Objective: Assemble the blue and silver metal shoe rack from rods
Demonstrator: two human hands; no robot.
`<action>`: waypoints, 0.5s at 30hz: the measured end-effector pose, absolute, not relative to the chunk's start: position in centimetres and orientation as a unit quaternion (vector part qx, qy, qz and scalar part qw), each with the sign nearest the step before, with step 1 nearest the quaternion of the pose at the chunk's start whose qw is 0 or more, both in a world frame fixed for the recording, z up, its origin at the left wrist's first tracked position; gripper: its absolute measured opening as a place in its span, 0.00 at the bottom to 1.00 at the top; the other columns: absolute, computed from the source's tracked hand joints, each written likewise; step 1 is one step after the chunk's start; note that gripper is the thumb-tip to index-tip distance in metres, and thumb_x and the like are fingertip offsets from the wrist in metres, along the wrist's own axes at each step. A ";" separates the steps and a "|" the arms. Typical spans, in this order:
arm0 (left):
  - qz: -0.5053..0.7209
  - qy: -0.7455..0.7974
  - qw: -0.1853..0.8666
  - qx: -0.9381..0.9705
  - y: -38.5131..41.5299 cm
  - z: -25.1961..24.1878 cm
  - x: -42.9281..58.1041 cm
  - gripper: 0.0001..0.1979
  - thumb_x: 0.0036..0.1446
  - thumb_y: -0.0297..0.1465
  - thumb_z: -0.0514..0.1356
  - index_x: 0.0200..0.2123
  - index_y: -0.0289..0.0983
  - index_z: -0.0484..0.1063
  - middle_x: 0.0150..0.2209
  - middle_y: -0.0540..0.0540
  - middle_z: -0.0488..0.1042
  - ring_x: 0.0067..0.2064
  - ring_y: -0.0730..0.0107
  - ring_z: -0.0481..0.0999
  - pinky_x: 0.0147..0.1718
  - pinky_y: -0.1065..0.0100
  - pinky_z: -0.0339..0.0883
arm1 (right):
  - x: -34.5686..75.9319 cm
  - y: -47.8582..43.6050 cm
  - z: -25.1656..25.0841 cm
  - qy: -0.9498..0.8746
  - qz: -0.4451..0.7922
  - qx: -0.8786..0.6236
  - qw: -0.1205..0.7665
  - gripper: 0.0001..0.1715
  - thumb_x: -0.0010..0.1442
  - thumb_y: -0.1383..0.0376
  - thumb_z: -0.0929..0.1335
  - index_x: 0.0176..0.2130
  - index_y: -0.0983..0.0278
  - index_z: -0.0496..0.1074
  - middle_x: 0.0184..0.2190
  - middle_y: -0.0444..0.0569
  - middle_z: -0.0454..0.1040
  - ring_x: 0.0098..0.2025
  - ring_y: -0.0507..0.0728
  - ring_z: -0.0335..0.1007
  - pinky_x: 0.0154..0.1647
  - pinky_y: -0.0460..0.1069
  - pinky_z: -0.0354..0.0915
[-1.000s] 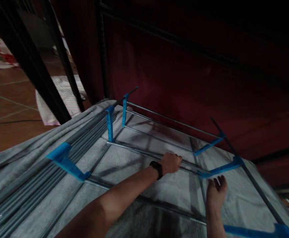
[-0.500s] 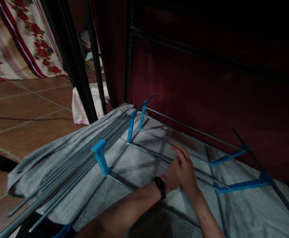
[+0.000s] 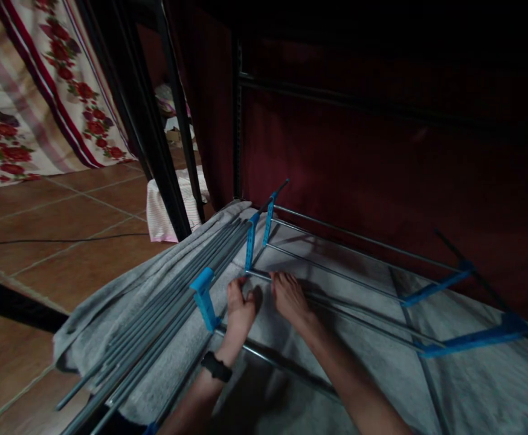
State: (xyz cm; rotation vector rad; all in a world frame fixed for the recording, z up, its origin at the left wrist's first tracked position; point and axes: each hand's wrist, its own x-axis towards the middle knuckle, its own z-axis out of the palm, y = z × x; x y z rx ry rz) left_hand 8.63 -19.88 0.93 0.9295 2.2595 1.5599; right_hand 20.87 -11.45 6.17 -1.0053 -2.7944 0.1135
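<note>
head view: both hands rest on the grey cloth beside the blue connector (image 3: 251, 249). left hand (image 3: 239, 309) curls loosely, gripping nothing; right hand (image 3: 288, 295) lies flat, fingers on a metal rod (image 3: 336, 305). steadying that rod near the connector seems wise.

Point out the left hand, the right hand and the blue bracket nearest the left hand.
left hand (image 3: 239, 311): head view, back of the hand.
right hand (image 3: 288, 296): head view, back of the hand.
blue bracket (image 3: 205, 296): head view, middle of its upright strip.
</note>
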 end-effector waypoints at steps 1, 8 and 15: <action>0.541 0.777 0.117 0.301 -19.0 1.1 8.0 0.19 0.56 0.22 0.56 0.51 0.37 0.65 0.52 0.38 0.70 0.57 0.55 0.71 0.58 0.51 0.67 | 20.1 -11.4 6.1 -0.938 0.028 -0.338 0.066 0.21 0.69 0.71 0.56 0.56 0.65 0.69 0.49 0.57 0.74 0.51 0.62 0.71 0.55 0.56 0.64; 0.521 0.784 0.151 0.303 -14.4 1.1 6.2 0.28 0.53 0.16 0.53 0.59 0.30 0.65 0.59 0.33 0.69 0.63 0.56 0.70 0.63 0.57 0.65 | 16.8 -9.6 5.8 -0.949 0.092 -0.303 0.004 0.26 0.68 0.72 0.55 0.61 0.60 0.64 0.55 0.53 0.72 0.48 0.57 0.73 0.49 0.51 0.67; 0.514 0.772 0.138 0.346 -13.2 0.3 4.8 0.27 0.53 0.19 0.54 0.57 0.33 0.68 0.54 0.37 0.77 0.55 0.60 0.77 0.56 0.60 0.71 | 14.8 -8.4 6.1 -0.949 0.101 -0.298 -0.019 0.25 0.67 0.72 0.56 0.59 0.60 0.66 0.55 0.54 0.72 0.47 0.59 0.75 0.48 0.53 0.68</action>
